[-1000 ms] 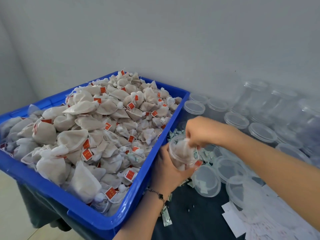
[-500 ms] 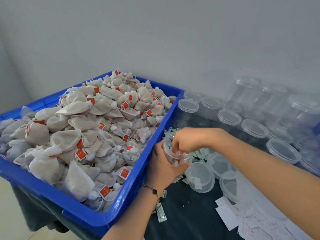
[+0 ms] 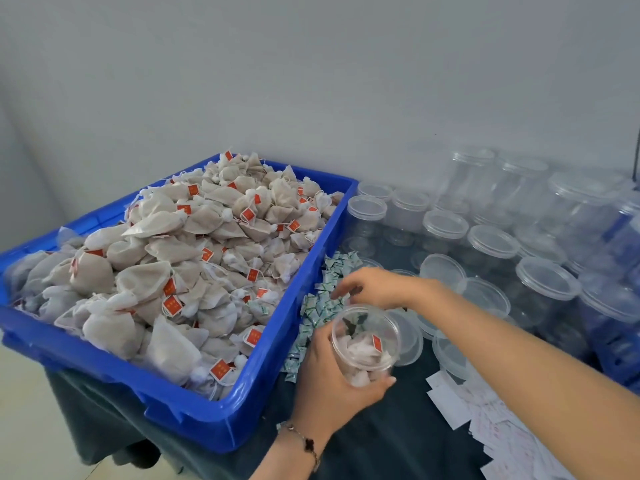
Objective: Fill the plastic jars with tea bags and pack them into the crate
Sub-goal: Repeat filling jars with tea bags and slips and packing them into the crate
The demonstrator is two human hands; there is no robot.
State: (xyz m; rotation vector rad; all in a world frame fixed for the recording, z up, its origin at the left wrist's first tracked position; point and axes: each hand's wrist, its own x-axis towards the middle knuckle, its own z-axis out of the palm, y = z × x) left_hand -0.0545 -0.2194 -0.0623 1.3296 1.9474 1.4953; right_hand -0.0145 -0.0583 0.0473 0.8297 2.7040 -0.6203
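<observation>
— Both hands work at the table's front edge. Left hand [image 3: 332, 386] grips the jar [image 3: 365, 341] from the side, fingers curled around its wall, so the mouth stays up and open.

— And the right hand [image 3: 372, 289]?

— It hovers just behind the jar, over the small sachets [image 3: 320, 306]. The fingers are loosely bent and spread. They seem to hold nothing, but the fingertips are blurred, so a pinched sachet cannot be excluded.

— What is in the jar?

— Several tea bags [image 3: 360, 348], one red tag showing. It looks nearly full, and there is no lid on it.

— Why is the crate [image 3: 242, 410] so close?

— Probably for a short reach. It is heaped with tea bags and touches the sachet pile, just left of the jar.

— And the lids [image 3: 408, 337]?

— They lie loose on the table just right of the jar, near for closing. Empty jars [image 3: 491, 244] stand behind, well apart from the hands, some stacked.

— Next step?

— Likely one sachet goes in, then a lid.
</observation>
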